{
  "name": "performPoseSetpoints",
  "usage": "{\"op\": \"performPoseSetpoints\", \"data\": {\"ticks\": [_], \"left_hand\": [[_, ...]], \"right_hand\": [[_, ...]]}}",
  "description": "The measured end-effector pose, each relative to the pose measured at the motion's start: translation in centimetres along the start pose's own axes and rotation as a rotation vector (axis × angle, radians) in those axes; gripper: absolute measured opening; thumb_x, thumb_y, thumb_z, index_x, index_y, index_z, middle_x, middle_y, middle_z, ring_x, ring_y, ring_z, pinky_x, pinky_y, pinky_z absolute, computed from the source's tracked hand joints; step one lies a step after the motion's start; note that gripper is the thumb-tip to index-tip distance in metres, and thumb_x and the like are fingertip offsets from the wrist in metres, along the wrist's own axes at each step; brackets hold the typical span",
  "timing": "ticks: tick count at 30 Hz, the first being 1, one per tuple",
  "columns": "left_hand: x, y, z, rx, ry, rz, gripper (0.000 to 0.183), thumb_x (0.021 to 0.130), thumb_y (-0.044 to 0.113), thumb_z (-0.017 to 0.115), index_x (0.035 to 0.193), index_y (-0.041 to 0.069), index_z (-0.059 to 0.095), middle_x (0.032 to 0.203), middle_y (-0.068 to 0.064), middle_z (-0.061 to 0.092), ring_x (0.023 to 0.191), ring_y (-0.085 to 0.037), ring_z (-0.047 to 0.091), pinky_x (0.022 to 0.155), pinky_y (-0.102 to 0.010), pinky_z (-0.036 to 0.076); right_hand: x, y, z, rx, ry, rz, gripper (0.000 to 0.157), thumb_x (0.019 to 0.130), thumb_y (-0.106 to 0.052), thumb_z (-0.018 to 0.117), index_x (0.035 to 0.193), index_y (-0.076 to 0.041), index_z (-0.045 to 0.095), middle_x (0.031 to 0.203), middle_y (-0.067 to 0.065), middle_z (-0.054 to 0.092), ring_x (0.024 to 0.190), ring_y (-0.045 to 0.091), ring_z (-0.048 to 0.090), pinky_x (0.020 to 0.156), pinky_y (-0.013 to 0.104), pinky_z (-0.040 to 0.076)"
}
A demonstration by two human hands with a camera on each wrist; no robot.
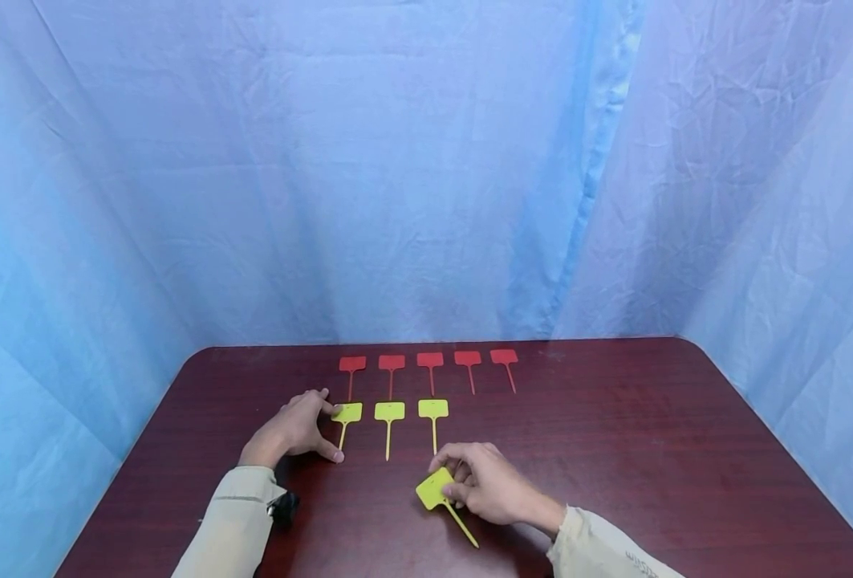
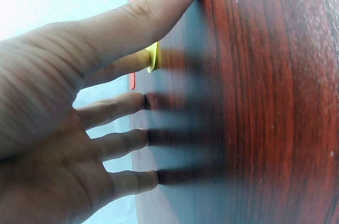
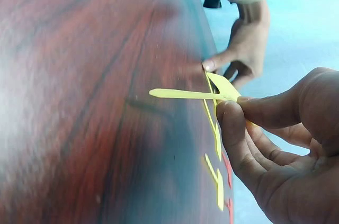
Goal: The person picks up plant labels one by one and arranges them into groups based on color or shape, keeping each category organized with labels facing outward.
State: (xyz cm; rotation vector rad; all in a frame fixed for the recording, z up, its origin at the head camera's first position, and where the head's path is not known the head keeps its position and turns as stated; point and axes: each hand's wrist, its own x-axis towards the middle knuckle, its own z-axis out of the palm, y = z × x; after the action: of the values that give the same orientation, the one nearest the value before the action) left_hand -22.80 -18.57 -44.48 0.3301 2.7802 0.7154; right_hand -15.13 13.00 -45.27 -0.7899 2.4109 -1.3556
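Note:
My right hand (image 1: pixel 494 490) pinches a yellow plant label (image 1: pixel 435 488) between thumb and fingers, just in front of the yellow row. Its square head tilts and its stem (image 3: pixel 183 94) sticks out past the fingertips. On the table lie three yellow plant labels, stems toward me. My left hand (image 1: pixel 298 428) spreads over the leftmost yellow label (image 1: pixel 350 413): the index fingertip touches its head and the thumb rests by the stem's lower end. Beside it lie the middle yellow label (image 1: pixel 389 411) and the right yellow label (image 1: pixel 433 409).
Behind the yellow ones, a row of several red plant labels (image 1: pixel 429 360) lies near the far edge of the dark wooden table (image 1: pixel 650 449). Light blue cloth (image 1: pixel 412 177) hangs behind and at both sides. A black device (image 1: pixel 283 507) sits at the left wrist.

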Motion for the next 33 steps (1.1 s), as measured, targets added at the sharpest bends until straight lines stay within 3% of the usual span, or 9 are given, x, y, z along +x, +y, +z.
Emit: {"op": "performPoseSetpoints", "data": {"ticks": [8, 21, 33], "left_hand": [[0.0, 0.0, 0.1, 0.004, 0.002, -0.004, 0.078, 0.066, 0.023, 0.097, 0.132, -0.003, 0.066, 0.153, -0.031, 0.039, 0.137, -0.052, 0.039, 0.106, -0.064, 0.039], [0.0, -0.1, 0.1, -0.004, -0.001, -0.020, 0.078, 0.065, 0.022, 0.098, 0.133, -0.002, 0.066, 0.154, -0.030, 0.039, 0.138, -0.052, 0.037, 0.107, -0.064, 0.039], [-0.1, 0.1, 0.1, -0.005, -0.002, -0.027, 0.078, 0.066, 0.023, 0.097, 0.133, -0.002, 0.066, 0.155, -0.030, 0.038, 0.138, -0.052, 0.037, 0.106, -0.064, 0.039]], "right_hand": [[0.3, 1.7, -1.6, 0.007, 0.089, 0.066, 0.022, 0.090, 0.010, 0.069, 0.106, -0.005, 0.070, 0.080, 0.006, 0.067, 0.062, 0.018, 0.067, 0.056, 0.028, 0.057], [2.0, 4.7, -4.0, -0.008, 0.328, 0.194, 0.019, 0.087, 0.011, 0.071, 0.102, -0.001, 0.072, 0.078, 0.007, 0.064, 0.060, 0.019, 0.068, 0.056, 0.030, 0.058], [4.2, 6.4, -5.3, -0.291, 0.458, 0.322, 0.018, 0.084, -0.006, 0.082, 0.100, -0.008, 0.074, 0.080, 0.000, 0.065, 0.071, 0.012, 0.064, 0.074, 0.041, 0.054]]}}
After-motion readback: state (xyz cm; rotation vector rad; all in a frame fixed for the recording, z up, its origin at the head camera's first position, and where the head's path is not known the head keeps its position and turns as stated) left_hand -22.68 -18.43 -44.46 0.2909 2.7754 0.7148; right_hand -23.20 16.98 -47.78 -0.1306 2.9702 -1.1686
